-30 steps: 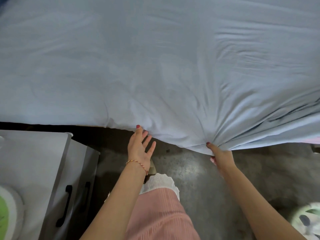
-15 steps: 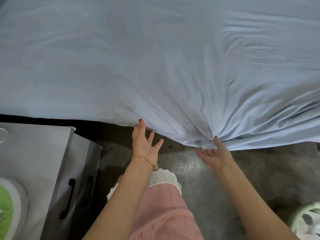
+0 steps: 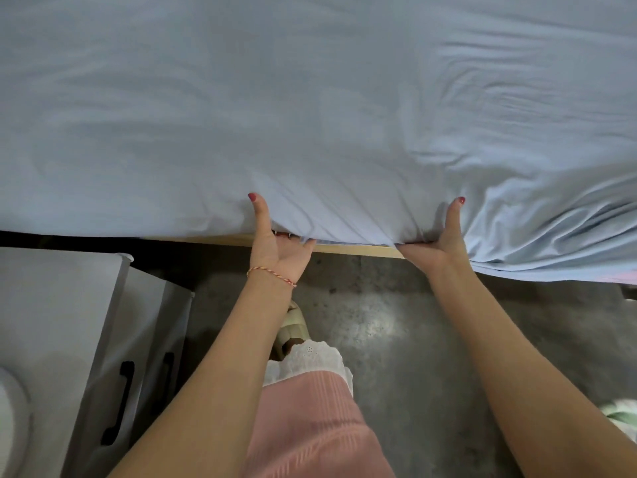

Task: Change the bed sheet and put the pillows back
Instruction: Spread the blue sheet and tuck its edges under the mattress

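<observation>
Head view: we are gripping the sheet [image 3: 310, 115] edge with both hands, palms up. Our left hand [image 3: 275, 246] is pinching it, thumb on top, fingers underneath. Our right hand [image 3: 439, 244] is doing likewise. Between them, the wooden frame [image 3: 351, 249] is showing.

Both hands' fingers [image 3: 293, 236] hidden under sheet [image 3: 344, 222].
</observation>
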